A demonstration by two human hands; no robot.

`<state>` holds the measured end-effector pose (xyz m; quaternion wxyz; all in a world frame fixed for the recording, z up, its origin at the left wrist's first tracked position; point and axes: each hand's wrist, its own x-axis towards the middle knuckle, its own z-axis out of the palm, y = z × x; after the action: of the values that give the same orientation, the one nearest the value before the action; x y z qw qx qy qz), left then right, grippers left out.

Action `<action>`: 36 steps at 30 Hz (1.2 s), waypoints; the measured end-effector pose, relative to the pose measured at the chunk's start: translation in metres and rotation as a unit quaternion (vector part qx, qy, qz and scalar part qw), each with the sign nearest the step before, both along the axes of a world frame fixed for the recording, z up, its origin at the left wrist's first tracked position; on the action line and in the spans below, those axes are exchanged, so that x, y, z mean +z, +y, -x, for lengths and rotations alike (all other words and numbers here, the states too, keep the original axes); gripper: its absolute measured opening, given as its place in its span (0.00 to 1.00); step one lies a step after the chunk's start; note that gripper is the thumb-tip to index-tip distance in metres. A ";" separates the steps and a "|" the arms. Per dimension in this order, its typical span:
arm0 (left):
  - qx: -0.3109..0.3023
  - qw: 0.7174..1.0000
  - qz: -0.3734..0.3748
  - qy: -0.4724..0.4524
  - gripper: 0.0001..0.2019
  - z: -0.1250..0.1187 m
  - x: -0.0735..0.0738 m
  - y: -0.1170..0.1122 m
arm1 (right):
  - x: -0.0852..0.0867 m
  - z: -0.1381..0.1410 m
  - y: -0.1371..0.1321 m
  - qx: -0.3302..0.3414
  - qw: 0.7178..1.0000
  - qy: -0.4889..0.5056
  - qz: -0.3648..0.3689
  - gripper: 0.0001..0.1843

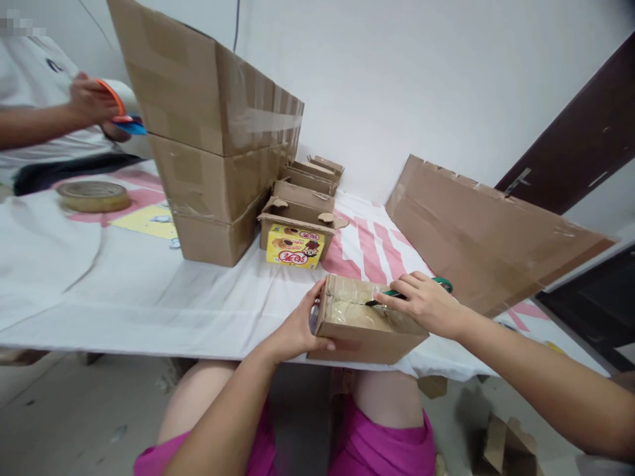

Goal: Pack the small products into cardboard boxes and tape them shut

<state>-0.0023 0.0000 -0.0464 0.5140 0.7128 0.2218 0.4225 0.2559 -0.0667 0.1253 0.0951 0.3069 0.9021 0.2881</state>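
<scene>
A small cardboard box [364, 344] lies at the table's near edge, with clear tape over its top seam. My left hand [300, 324] grips its left end, thumb on the near side and fingers at the far corner. Above the top, my right hand [421, 304] is wrapped around green-handled scissors [441, 284]. Their dark tip touches the taped seam, where the tape looks slit and wrinkled. Part of the scissors is hidden by my fingers.
Stacked taped cartons [198, 172] rise at left. Behind my box stand open boxes, the nearest with a yellow snack packet [295, 246]. A large cardboard sheet [486, 231] leans at right. A tape roll [92, 196] lies far left, near a co-worker's hand [94, 100] holding something orange and blue.
</scene>
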 end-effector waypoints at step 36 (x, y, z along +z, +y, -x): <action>-0.014 1.000 0.018 -0.008 0.62 -0.003 -0.001 0.000 | 0.004 -0.034 -0.018 -0.064 0.997 0.024 -0.039 0.23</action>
<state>0.0005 -0.0004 -0.0474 0.5344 0.7032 0.2154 0.4166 0.2895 -0.0846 0.1295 0.0798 0.3740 0.8708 0.3089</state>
